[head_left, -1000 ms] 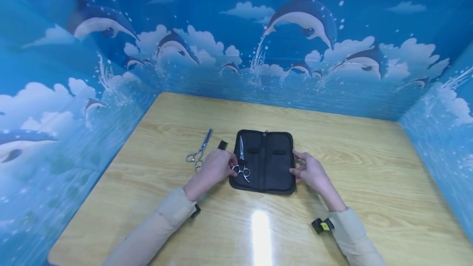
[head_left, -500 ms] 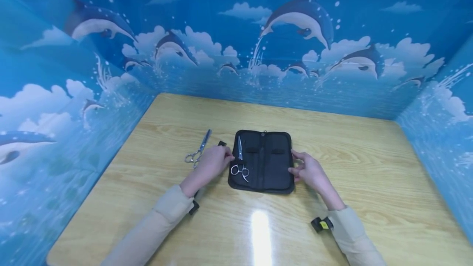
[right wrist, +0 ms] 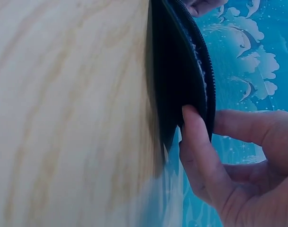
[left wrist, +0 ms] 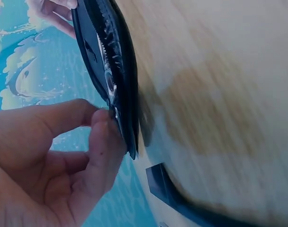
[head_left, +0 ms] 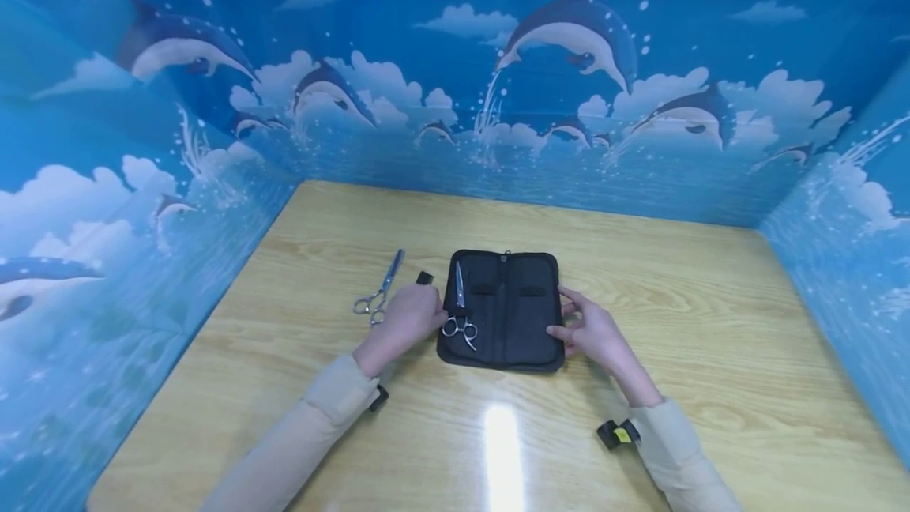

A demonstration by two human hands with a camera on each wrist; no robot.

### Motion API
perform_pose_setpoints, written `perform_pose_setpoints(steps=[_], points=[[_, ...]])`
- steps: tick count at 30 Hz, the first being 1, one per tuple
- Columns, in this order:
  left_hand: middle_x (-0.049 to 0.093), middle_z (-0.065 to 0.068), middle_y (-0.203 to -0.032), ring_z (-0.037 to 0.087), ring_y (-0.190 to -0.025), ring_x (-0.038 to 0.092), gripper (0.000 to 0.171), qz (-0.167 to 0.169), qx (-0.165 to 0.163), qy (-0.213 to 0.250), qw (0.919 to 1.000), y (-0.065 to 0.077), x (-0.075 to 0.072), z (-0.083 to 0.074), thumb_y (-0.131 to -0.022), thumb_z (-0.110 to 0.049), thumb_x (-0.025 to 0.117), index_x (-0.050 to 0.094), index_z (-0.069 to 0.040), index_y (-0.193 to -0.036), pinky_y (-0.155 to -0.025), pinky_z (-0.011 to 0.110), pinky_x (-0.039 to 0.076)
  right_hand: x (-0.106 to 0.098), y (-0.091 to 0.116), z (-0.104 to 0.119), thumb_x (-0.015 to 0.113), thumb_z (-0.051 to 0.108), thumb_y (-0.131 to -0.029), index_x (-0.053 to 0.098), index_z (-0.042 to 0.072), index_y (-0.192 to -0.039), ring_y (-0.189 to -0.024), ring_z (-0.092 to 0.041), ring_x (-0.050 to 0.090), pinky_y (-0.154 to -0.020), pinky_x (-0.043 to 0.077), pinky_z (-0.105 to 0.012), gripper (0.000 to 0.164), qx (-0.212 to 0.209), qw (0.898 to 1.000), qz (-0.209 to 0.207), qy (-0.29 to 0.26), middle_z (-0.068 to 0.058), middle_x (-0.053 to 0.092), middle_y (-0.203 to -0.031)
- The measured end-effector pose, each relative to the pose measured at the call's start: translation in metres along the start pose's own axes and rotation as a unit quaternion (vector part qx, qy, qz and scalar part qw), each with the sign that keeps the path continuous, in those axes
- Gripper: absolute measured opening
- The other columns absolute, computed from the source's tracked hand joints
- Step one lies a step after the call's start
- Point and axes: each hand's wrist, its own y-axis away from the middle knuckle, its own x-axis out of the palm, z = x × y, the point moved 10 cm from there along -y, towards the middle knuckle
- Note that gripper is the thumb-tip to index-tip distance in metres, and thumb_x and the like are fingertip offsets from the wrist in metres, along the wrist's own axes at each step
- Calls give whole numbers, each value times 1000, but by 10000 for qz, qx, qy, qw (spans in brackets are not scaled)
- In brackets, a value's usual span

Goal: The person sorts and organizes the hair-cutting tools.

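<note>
An unzipped black zip case (head_left: 529, 330) lies spread flat in the middle of the table. Hairdressing scissors (head_left: 460, 291) lie in its left half, blades away from me, passed under a small band. My left hand (head_left: 407, 314) pinches the case's left edge beside the finger rings, thumb and index finger meeting there in the left wrist view. On the right edge, my right hand (head_left: 596, 332) grips the case, fingertips (right wrist: 193, 118) beneath and thumb above. A second pair, thinning scissors (head_left: 392, 269), rests on the table left of the case, partly behind my left hand.
A black strap (head_left: 424, 278) lies on the wooden table (head_left: 640, 259) between the thinning scissors and the case, partly hidden by my left hand. Blue dolphin-printed walls (head_left: 462, 156) stand along the table's back and sides.
My left hand has left the finger rings of the scissors in the case, moved up the left edge, then closed in on that edge. The right hand keeps its grip.
</note>
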Motion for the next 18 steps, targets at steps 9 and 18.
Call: perform_pose_setpoints(steps=[9, 18], points=[[44, -6, -44, 10, -43, 40, 36, -285, -37, 294, 9992, 0, -9, 8, -79, -13, 62, 49, -16, -46, -41, 23, 32, 0, -1, -1, 67, 9, -82, 24, 11, -147, -75, -19, 62, -60, 59, -34, 79, 39, 10000, 5, -35, -22, 46, -122], [69, 8, -76, 15, -56, 55, 8, -1560, -560, 887, 9822, 14, -52, 59, -85, -15, 63, 65, -8, -86, -47, 31, 48, 0, 2, 0, 67, 11, -82, 24, 11, -147, -74, -18, 62, -59, 58, -33, 78, 17, 10000, -19, 2, -22, 47, -121]])
